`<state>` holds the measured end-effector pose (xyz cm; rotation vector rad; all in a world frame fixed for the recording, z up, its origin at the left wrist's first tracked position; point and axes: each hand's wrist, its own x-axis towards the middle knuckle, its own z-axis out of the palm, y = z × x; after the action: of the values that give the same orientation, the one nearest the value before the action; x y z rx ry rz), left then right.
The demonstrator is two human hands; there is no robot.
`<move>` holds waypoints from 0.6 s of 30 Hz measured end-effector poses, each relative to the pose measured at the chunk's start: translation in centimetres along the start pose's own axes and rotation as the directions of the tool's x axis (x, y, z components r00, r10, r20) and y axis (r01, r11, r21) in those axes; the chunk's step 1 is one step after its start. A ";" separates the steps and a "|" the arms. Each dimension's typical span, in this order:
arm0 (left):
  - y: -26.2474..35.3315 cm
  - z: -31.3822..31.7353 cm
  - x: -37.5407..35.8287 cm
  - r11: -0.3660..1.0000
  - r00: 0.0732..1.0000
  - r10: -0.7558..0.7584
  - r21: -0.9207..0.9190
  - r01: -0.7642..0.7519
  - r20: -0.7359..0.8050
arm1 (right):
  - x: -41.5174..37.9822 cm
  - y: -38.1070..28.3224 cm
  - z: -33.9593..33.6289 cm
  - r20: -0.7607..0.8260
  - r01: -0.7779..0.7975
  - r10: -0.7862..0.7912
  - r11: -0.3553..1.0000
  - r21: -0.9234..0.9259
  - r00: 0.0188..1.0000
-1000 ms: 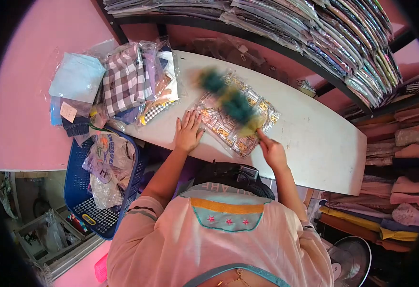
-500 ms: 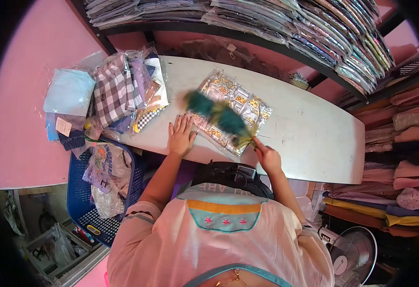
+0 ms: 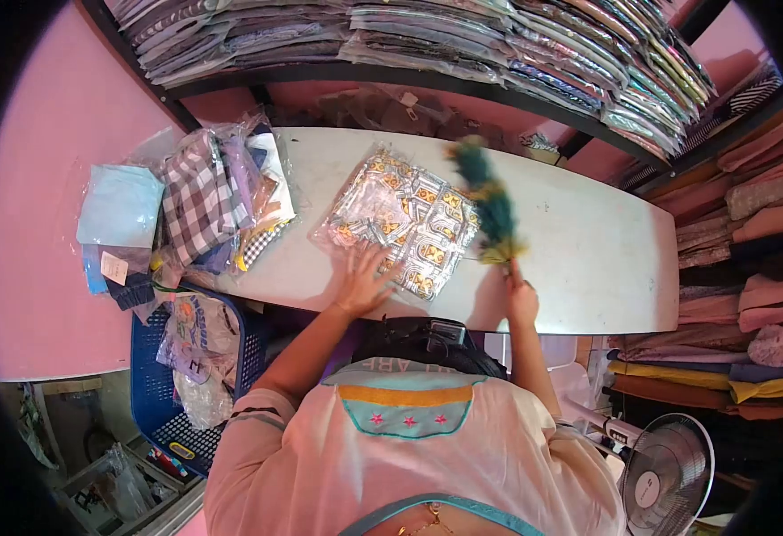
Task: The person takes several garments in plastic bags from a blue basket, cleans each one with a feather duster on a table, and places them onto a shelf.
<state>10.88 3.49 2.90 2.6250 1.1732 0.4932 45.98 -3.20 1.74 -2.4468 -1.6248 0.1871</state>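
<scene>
On the white table (image 3: 588, 259) lies a folded patterned garment (image 3: 427, 214) in clear plastic, with yellow and grey motifs. My left hand (image 3: 366, 281) rests on its lower left edge, fingers spread. A green and yellow feather duster (image 3: 492, 205) is upright at the garment's right side, slightly blurred. Its lower end is in the closed fingers of my right hand (image 3: 520, 290). The duster's head is over bare table, right of the package.
Bagged clothes, including a checked one (image 3: 199, 192) and a light blue one (image 3: 122, 205), lie at left. Below them stands a blue basket (image 3: 146, 357). A shelf of packed garments (image 3: 427, 45) spans the back. A fan (image 3: 655, 487) stands lower right.
The duster has swung from over the package to its right, with my right hand. My left hand has moved from beside the package onto its edge, fingers wider apart.
</scene>
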 end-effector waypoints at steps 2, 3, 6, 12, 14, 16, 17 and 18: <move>1.7 0.2 0.4 0.998 0.998 0.021 -0.057 -0.017 0.058 | 1.3 3.0 -0.4 -0.066 -0.134 0.135 0.991 0.027 0.989; 2.1 0.3 0.5 0.996 0.996 0.030 -0.087 -0.023 0.084 | 1.7 4.0 -1.2 -0.056 -0.193 0.195 0.981 0.030 0.979; 1.7 0.1 0.4 0.999 0.996 0.018 -0.033 -0.015 0.093 | 2.9 6.2 -2.0 -0.279 -0.082 0.046 0.990 -0.117 0.959; -0.6 -0.8 -1.7 0.997 0.998 -0.054 -0.055 0.056 0.034 | 7.7 -4.2 -3.0 -0.345 0.475 -0.380 0.842 0.256 0.858; -1.8 -1.3 -2.6 0.998 0.997 -0.068 -0.011 0.067 -0.035 | 8.2 -7.6 -1.2 -0.253 0.546 -0.487 0.785 0.292 0.836; -2.6 -1.9 -3.7 0.981 0.973 -0.195 0.001 0.196 -0.124 | 8.0 -9.6 0.4 0.024 0.576 -0.636 0.712 0.401 0.771; -2.9 -2.0 -4.4 0.961 0.944 -0.272 -0.011 0.275 -0.188 | 7.1 -10.0 0.7 0.167 0.506 -0.601 0.768 0.393 0.782; -3.1 -2.2 -4.8 0.937 0.904 -0.345 -0.028 0.349 -0.252 | 5.9 -10.9 -0.3 0.305 0.438 -0.553 0.819 0.371 0.775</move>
<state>4.93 2.09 2.84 2.3357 1.6887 0.7616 38.61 6.32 4.59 -1.7525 -2.1792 0.8182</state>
